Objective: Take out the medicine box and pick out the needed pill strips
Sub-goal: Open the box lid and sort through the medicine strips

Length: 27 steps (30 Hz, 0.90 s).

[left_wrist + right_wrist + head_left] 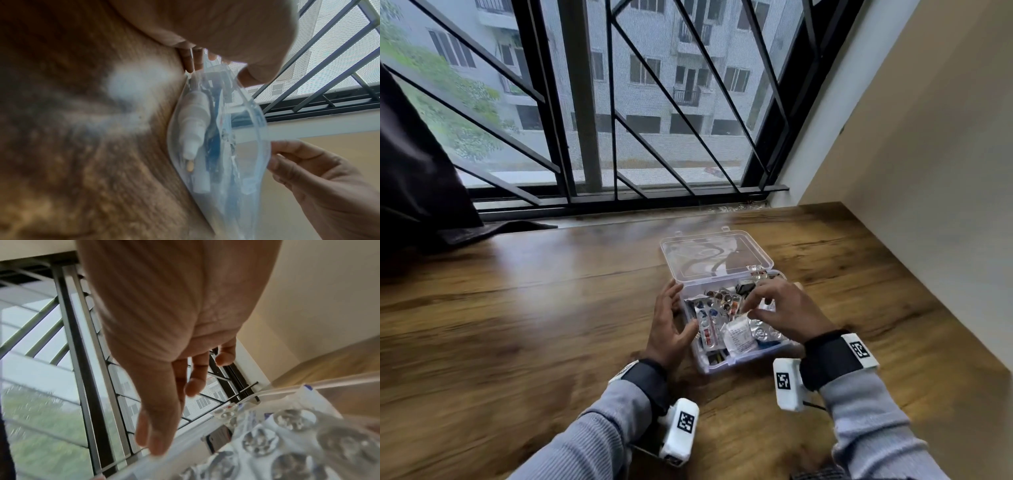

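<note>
I see the clear plastic medicine box (743, 359) on the brown wooden table (551, 291), near the barred window (619, 102). Its transparent lid (717, 257) is open and lies back toward the window. The box is full of silver blister pill strips (717, 308), and a folded white paper (738, 334) lies among them.

My left hand (671, 325) rests against the left wall of the box, with the fingers nearly straight along that side and the thumb at the near rim. It does not grip anything.

My right hand (784, 308) hovers over the contents on the right side, the fingers spread and bent downward, the tips at the strips. I cannot tell if they already pinch one strip or only touch it.

In the left wrist view, through the clear wall, I see a white small bottle (193, 123) that lies inside the box. In the right wrist view the fingers (158, 426) point down loosely, beside the round blisters (259, 443).
</note>
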Available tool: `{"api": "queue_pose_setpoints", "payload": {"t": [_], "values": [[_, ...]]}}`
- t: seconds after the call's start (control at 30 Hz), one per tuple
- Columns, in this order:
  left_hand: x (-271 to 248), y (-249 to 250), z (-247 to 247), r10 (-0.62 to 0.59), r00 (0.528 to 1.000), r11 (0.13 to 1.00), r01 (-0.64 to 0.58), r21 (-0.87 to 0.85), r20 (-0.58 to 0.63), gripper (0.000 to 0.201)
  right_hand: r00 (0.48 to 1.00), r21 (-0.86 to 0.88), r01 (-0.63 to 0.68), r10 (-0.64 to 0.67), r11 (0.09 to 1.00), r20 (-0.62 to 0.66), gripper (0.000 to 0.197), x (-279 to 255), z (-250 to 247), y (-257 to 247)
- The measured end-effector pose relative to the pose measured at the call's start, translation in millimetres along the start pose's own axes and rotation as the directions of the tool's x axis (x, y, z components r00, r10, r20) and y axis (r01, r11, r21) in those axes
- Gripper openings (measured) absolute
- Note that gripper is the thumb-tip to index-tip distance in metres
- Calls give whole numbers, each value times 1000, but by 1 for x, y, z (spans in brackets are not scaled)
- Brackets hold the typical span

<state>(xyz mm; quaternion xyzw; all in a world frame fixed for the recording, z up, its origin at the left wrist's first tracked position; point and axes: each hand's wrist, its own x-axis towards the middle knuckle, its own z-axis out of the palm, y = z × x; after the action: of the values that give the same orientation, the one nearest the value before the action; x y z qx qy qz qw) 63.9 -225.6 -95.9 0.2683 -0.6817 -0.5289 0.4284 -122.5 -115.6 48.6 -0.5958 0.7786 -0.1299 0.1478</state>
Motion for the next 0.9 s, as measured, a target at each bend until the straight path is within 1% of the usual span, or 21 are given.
{"api": "queue_pose_setpoints", "payload": {"t": [0.07,0.1,0.13,0.2,0.27,0.33,0.37,0.4,0.47,0.5,0.53,0.57,0.63,0.73,0.8,0.83,0.87,0.9], "values": [[1,-1,0,-2,1000,1000,1,5,5,71,991,-179,-5,29,984,130,34,0,6,-2],[1,-1,0,-4,1000,1000,4,2,6,72,982,-250,16,31,968,184,40,1,10,-4],[1,0,0,-7,1000,1000,7,-6,7,72,979,-280,41,18,959,204,37,2,13,-5],[0,4,0,-10,1000,1000,11,-26,11,71,986,-235,55,-15,970,169,21,3,13,-5],[-1,6,0,-17,1000,999,18,-36,14,69,995,-114,40,-29,993,93,12,1,7,-2],[0,7,0,-28,999,999,28,-40,17,68,998,-25,54,-53,998,33,13,0,-1,1],[0,6,0,-30,999,999,30,-40,16,68,998,-36,54,-52,998,39,15,0,-3,0],[0,5,0,-29,999,999,30,-38,14,68,996,-86,52,-46,995,76,18,1,-3,-1],[0,3,0,-23,1000,999,23,-33,9,68,976,-242,73,-19,968,219,39,4,3,-4],[0,2,0,-20,1000,999,20,-32,9,68,962,-295,101,-17,950,274,46,5,8,-4],[0,2,0,-16,1000,999,16,-32,11,69,955,-317,134,-37,939,294,45,7,13,-4],[0,2,0,-14,1000,999,15,-31,13,69,955,-309,159,-67,938,288,39,9,15,-3],[0,3,1,-16,1000,999,16,-28,15,68,968,-258,169,-111,951,225,27,10,14,-1],[0,4,0,-20,1000,999,21,-29,12,67,982,-133,139,-119,981,150,20,11,4,1],[0,3,0,-15,1000,999,16,-28,11,68,990,61,97,-102,993,98,16,9,-7,0],[0,2,0,-12,1000,1000,12,-27,12,68,994,167,79,-90,983,58,16,8,-14,1],[0,2,0,-10,1000,1000,10,-25,12,68,998,241,66,-69,968,4,16,6,-19,4],[0,2,0,-9,1000,1000,9,-24,11,69,998,279,48,-34,959,-55,15,5,-25,7]]}}
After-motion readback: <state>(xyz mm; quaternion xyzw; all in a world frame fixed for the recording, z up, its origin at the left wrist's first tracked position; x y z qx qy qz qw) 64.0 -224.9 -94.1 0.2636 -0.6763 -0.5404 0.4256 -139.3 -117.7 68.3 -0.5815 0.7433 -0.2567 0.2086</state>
